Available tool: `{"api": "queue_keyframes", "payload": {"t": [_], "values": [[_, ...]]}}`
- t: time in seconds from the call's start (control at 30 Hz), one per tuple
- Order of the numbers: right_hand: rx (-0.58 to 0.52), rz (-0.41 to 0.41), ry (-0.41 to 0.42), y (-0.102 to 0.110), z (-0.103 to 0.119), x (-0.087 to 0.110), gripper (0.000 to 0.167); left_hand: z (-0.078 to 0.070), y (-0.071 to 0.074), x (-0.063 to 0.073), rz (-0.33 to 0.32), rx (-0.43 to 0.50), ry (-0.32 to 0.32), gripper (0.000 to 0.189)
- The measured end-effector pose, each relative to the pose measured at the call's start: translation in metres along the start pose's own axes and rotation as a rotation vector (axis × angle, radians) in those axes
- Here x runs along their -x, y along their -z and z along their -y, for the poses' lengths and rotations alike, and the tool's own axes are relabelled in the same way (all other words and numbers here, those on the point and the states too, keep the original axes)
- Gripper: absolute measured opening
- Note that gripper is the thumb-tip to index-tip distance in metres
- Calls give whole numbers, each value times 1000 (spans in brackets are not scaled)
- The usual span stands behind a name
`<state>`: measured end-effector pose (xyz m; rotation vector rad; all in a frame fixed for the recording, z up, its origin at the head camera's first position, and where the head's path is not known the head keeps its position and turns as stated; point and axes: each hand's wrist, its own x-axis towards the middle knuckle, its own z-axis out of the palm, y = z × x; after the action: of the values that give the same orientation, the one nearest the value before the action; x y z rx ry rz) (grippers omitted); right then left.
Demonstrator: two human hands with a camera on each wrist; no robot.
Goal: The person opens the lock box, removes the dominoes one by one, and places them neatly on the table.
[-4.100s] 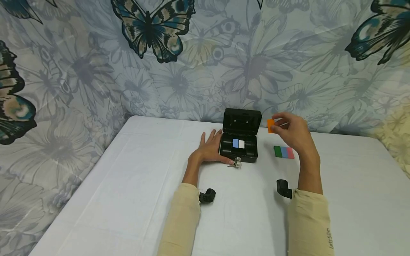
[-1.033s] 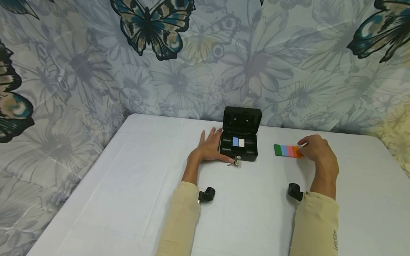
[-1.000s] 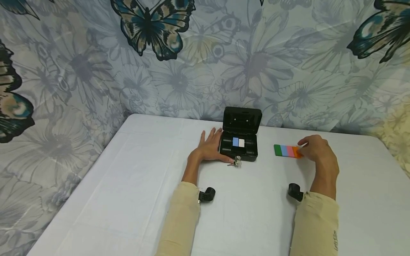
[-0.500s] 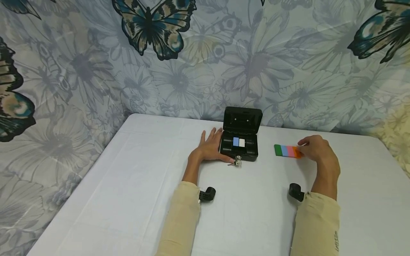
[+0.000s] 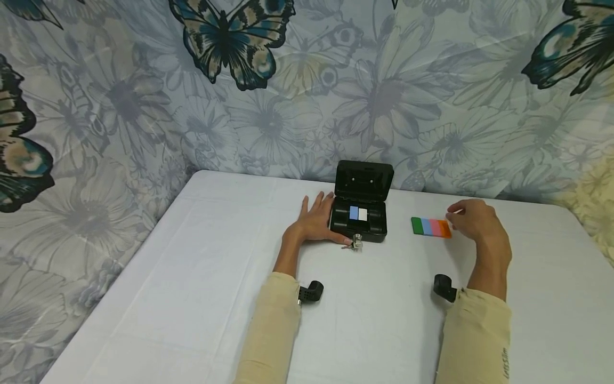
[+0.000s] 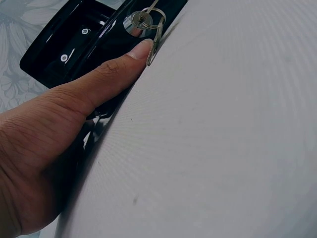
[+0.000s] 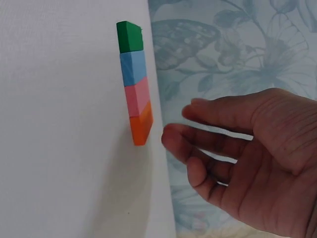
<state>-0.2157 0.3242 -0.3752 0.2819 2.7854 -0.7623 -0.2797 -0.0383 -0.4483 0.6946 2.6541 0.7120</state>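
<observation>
My left hand (image 5: 314, 223) rests against the left side of a black cash box (image 5: 376, 236), fingers spread along it. Its thumb lies on the front, beside the keys (image 6: 154, 37) in the lock (image 6: 134, 24). The box's lid (image 5: 363, 184) stands raised. A blue block (image 5: 353, 213) and a white block (image 5: 363, 214) lie side by side inside. To the right, green (image 7: 130, 37), light blue (image 7: 133, 68), pink (image 7: 137, 97) and orange (image 7: 141, 126) blocks form a touching row. My right hand (image 5: 477, 220) hovers just past the orange end, fingers loosely bent, holding nothing.
A white cloth (image 5: 192, 298) covers the table. Behind it hangs a butterfly and flower print backdrop (image 5: 307, 122). Black wrist cameras (image 5: 312, 291) sit on both sleeves.
The orange block, held up by the right hand earlier, now lies at the right end of the row beside the pink one. The right hand has let go and lifted slightly away. Left hand still.
</observation>
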Motion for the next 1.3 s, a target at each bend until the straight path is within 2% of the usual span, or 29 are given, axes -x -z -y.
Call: {"api": "queue_keyframes", "payload": {"t": [0.43,0.7,1.0,1.3], "values": [[-62,-57,159,-2,20,1,43,-1,1,0,-6,-4,-8,132],[-71,-79,202,-6,33,-2,42,0,1,0,-16,-3,-16,131],[-82,-69,207,-9,42,-3,41,1,1,0,-11,-3,-12,132],[-74,-66,260,-11,54,-5,40,0,1,0,-7,-1,-9,132]]}}
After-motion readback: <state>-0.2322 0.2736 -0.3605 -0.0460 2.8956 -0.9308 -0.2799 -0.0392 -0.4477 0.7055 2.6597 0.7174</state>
